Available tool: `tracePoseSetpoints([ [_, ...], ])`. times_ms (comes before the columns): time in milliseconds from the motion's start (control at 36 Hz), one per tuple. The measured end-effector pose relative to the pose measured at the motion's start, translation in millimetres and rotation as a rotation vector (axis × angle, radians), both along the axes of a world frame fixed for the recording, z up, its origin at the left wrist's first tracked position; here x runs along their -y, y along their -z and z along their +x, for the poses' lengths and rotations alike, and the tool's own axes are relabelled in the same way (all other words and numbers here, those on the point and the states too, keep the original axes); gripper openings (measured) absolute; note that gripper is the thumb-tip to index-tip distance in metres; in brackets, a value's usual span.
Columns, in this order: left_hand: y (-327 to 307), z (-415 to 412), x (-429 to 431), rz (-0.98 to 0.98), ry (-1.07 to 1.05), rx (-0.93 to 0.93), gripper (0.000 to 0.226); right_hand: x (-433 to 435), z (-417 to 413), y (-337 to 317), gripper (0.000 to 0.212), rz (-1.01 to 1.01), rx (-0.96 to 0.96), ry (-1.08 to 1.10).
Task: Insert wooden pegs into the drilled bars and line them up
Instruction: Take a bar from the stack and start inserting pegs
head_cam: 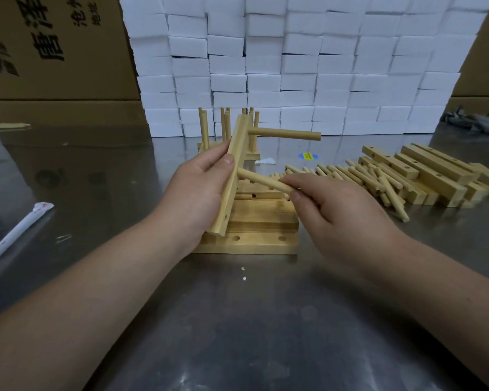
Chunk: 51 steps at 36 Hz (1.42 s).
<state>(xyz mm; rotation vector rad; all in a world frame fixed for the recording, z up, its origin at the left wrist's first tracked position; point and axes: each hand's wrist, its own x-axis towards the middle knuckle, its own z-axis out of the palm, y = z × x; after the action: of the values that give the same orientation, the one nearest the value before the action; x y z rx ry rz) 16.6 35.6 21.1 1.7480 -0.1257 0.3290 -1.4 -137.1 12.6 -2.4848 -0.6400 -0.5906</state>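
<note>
Pale, smooth-sanded wood makes up nearly everything at the centre: the left hand [198,190] grips a square-section drilled bar [233,176], tilted steeply with its lower end near a stack of drilled bars [263,221] lying flat on the counter [237,320], round holes showing in their faces. The left fingers [226,160] curl round the bar's far side, with the thumb pressed on its near edge. One round inserted peg [285,134] already juts sideways from the bar's upper end, pointing right. The right hand [342,210] pinches a second peg [263,180], a plain cylindrical dowel, between thumb and fingertips [297,180]; its free tip meets the bar's face, though whether it has entered a hole cannot be told. To the right lies a heap of loose pegs [364,176], just beside a pile of unfilled bars [435,176]. Behind the held bar stand finished bars with upright pegs [226,128]. The counter is dull, scuffed, reflective metal, carrying a blue-and-yellow round sticker [307,156] whose print is too small to read, and a white paper-wrapped stick [17,232] at the left. A wall of white foam blocks [294,66] rises at the back, and a brown cardboard carton [54,46] bears large black Chinese characters printed sideways.
</note>
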Motion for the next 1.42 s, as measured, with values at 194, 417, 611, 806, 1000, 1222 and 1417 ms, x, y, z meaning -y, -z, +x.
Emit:
tracePoseSetpoints([
  [194, 0.0, -1.5, 2.6, 0.027, 0.056, 0.048, 0.029, -0.7, 0.2, 1.1, 0.027, 0.018, 0.035, -0.012],
  [417, 0.4, 0.0, 0.4, 0.077, 0.137, 0.005, 0.035, -1.0, 0.5, 1.2, 0.032, 0.005, 0.127, -0.008],
  [611, 2.0, -1.0, 2.3, 0.064, 0.192, 0.015, 0.037, -1.7, 0.2, 5.5, 0.025, 0.033, 0.221, -0.019],
  [806, -0.6, -6.0, 3.8, 0.087, 0.180, 0.060, 0.037, -2.6, -0.5, 7.5, 0.028, 0.071, 0.183, -0.039],
  [1000, -3.7, -8.5, 2.7, 0.147, 0.186, 0.091, 0.038, -1.3, 0.1, 8.3, 0.015, 0.284, -0.098, -0.102],
  [1222, -5.3, -9.0, 2.7, 0.201, 0.184, 0.101, 0.037, -0.9, 2.1, 7.1, 0.014, 0.567, -0.347, -0.208],
  [1417, -8.3, -6.2, -2.0, 0.065, 0.133, 0.051, 0.040, -7.2, 11.5, 8.5, 0.016, 0.483, -0.072, -0.085],
])
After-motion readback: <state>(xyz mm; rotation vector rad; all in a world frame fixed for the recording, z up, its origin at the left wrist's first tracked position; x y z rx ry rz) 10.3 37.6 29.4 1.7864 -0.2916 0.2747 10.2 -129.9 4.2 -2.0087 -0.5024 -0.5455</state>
